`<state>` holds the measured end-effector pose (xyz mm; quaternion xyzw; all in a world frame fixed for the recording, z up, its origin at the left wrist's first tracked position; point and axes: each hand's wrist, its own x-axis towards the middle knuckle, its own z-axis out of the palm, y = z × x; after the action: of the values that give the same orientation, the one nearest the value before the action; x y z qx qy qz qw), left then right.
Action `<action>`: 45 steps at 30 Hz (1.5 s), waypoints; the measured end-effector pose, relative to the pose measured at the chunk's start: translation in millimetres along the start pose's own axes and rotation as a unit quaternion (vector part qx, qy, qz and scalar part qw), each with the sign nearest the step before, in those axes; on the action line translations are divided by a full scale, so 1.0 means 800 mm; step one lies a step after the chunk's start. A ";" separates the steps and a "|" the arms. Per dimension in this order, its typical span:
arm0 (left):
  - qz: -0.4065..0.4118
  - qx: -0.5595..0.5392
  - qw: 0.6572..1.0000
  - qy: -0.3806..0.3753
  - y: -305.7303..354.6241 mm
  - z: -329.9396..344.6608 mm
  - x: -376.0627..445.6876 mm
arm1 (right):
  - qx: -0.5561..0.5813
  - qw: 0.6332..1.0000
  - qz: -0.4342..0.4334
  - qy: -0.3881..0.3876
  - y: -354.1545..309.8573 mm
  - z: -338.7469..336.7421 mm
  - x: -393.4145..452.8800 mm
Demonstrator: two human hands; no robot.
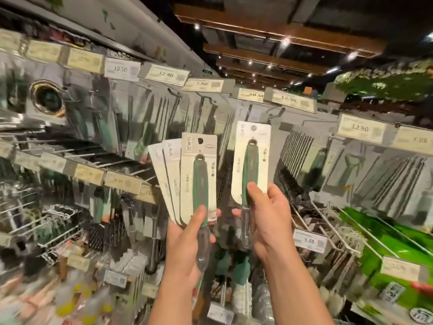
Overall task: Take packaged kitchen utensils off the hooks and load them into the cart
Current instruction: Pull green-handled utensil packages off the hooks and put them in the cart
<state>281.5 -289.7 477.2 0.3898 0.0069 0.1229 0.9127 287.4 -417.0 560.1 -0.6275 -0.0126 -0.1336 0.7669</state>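
Note:
My left hand (187, 238) grips a fanned stack of three packaged utensils (185, 177), white cards with a green-handled tool on the front one, thumb pressed on the handle. My right hand (269, 216) holds one more packaged utensil (251, 160) of the same kind, pinched near the bottom of its card, just right of the stack. Both packs are held up in front of the hook wall, off the hooks. The cart is out of view.
Rows of hooks (131, 160) hold more packaged utensils (297, 146) behind and around my hands. Price tags (360, 129) line the rails. Wire pegs (328, 228) stick out at the lower right beside green packages (386, 245). Blurred goods fill the lower left.

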 end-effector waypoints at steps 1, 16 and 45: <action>-0.006 0.004 1.000 -0.007 0.003 -0.004 0.010 | -0.007 1.000 -0.008 0.010 -0.001 0.007 0.007; -0.038 -0.029 0.997 -0.056 0.027 -0.007 0.101 | 0.054 0.987 -0.047 0.144 0.007 0.058 0.110; 0.011 -0.001 0.992 -0.128 0.001 0.022 0.125 | -0.092 0.983 -0.108 -0.115 0.043 0.048 0.100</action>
<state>379.9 -279.0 498.6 0.4014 -0.1148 0.0816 0.9050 377.9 -389.2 550.3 -0.7015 -0.1561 -0.1433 0.6804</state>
